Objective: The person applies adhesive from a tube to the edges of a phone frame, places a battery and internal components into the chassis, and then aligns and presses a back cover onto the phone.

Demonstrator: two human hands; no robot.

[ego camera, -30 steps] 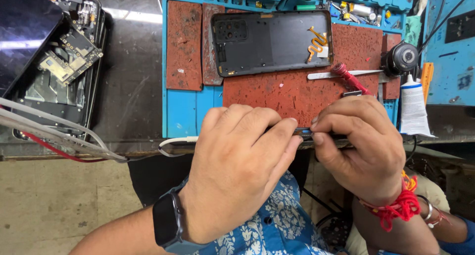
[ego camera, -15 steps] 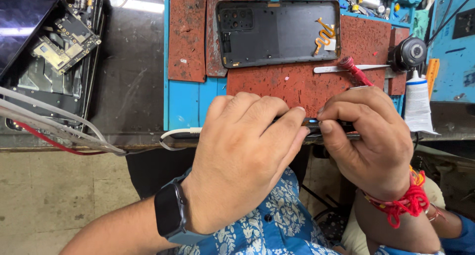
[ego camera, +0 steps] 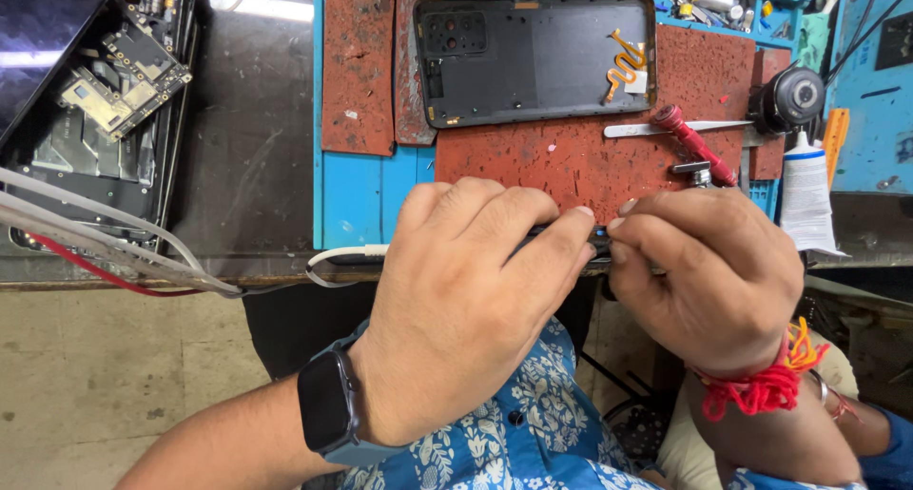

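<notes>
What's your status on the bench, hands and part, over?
Left hand and right hand both pinching a thin dark device at the bench edge. Phone back cover lies apart on the red mat. Nothing in the way.

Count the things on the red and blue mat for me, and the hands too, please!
Hands: 2, the left hand and the right hand, both pinching a thin dark part
Thin dark part: 1
Dark phone back cover: 1
Red-handled tool: 1
Metal tweezers: 1
White tube: 1
Round black object: 1
Total: 8
</notes>
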